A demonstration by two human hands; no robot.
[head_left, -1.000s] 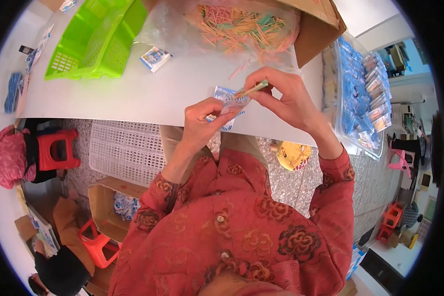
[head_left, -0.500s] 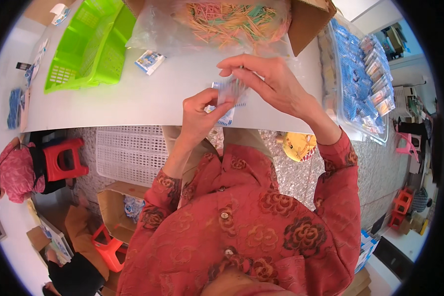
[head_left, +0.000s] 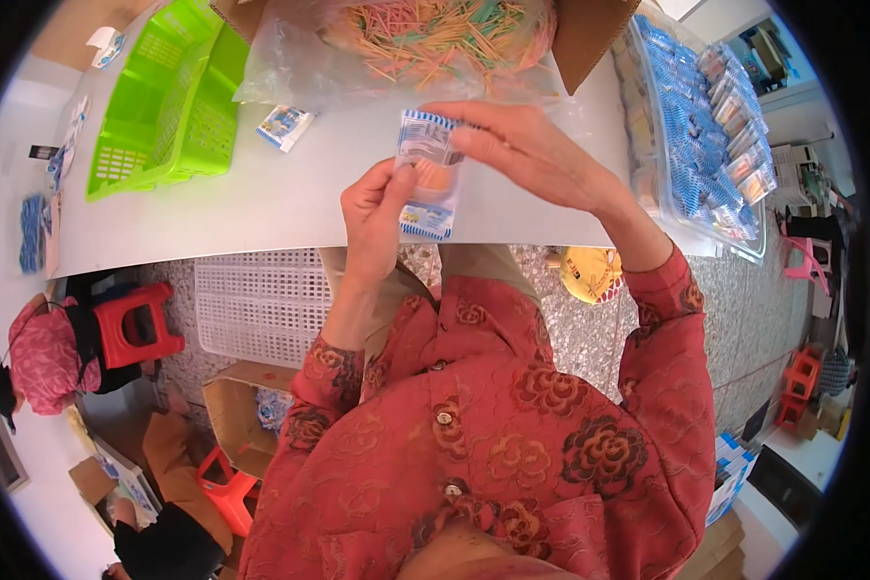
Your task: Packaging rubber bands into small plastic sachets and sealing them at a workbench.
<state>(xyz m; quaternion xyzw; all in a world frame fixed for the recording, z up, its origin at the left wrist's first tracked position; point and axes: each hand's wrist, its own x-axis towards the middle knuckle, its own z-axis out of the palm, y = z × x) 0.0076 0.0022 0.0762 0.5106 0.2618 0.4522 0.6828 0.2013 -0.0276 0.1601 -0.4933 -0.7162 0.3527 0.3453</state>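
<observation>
A small sealed snack packet (head_left: 425,208), see-through in the middle with blue-striped ends, stands over the near part of the white table. My left hand (head_left: 372,208) grips its left side, thumb in front. At its upper right corner, the thumb and fingers of my right hand (head_left: 527,150) close on the edge. Something pale orange shows through the packet's window. Beyond my hands, a clear plastic bag (head_left: 300,58) in a cardboard box holds many thin pink, yellow and green sticks. Another small blue-and-white packet (head_left: 285,127) lies on the table to the left.
A bright green basket (head_left: 203,130) stands at the table's far left. On the right, a clear bin (head_left: 652,164) holds many blue packets. Under the table edge are a white plastic crate (head_left: 261,304) and an open carton (head_left: 232,416). Two people sit at left near red stools (head_left: 137,327).
The packet, smeared by motion before, now shows upright and clear. My left hand has shifted slightly left, and my right hand has come onto the packet's top corner.
</observation>
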